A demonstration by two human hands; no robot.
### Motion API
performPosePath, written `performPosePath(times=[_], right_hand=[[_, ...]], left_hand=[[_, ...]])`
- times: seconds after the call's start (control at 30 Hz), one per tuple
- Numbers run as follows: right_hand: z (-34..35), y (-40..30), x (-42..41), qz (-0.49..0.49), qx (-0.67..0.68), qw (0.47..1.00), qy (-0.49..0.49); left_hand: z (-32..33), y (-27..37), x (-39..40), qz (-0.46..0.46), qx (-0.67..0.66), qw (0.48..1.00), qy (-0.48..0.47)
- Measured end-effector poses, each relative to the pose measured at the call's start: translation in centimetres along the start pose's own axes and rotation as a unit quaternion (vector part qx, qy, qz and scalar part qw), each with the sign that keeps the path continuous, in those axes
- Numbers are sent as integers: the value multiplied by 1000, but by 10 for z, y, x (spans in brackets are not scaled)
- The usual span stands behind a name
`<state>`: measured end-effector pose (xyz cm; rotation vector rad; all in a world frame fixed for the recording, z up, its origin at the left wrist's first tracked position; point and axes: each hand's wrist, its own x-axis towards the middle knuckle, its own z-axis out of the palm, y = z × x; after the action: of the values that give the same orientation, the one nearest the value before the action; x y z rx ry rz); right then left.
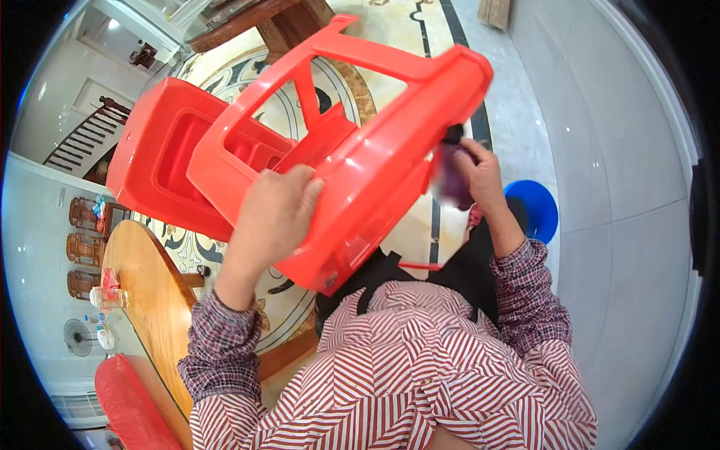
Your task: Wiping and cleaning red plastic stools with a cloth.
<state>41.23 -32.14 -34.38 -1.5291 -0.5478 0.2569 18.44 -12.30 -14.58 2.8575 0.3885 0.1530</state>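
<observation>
A large glossy red plastic frame (360, 163) with wide cut-out openings is tilted across the space before me. My left hand (278, 214) grips its near-left edge, thumb on top. Behind it lies a red plastic box-like part (169, 152) with a recessed panel; I cannot tell whether the two are joined. My right hand (484, 174) pinches a dark purple item (454, 174), partly blurred, against or close beside the frame's right side. A small black piece (453, 134) shows at the top of that item; I cannot tell what either is.
To the right, a blue bucket (540, 211) stands by the grey tiled wall (613, 169). A wooden table (146, 264) runs along the left, with a red padded item (126, 399) near it. Wooden furniture (236, 28) stands ahead on the patterned floor (388, 22).
</observation>
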Motion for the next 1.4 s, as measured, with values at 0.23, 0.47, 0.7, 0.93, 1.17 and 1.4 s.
performPosePath(times=[0.23, 0.47, 0.7, 0.93, 1.17, 1.4], right_hand=[[-61, 4, -32, 156, 462, 871, 59], [-146, -16, -66, -47, 559, 824, 81], [-186, -23, -101, -80, 463, 841, 269], [-220, 42, -114, -29, 391, 864, 314], [-222, 26, -134, -6, 236, 876, 420], [-243, 18, -145, 144, 349, 862, 338]], left_hand=[[-4, -52, 5, -26, -143, 989, 29], [5, -60, -3, -35, -138, 989, 30], [-1, -54, -4, -37, -111, 992, 47], [-11, -44, 5, -11, -119, 989, 91], [-23, -24, 4, -25, -142, 985, 98], [-6, -17, 39, -75, -411, 905, 73]])
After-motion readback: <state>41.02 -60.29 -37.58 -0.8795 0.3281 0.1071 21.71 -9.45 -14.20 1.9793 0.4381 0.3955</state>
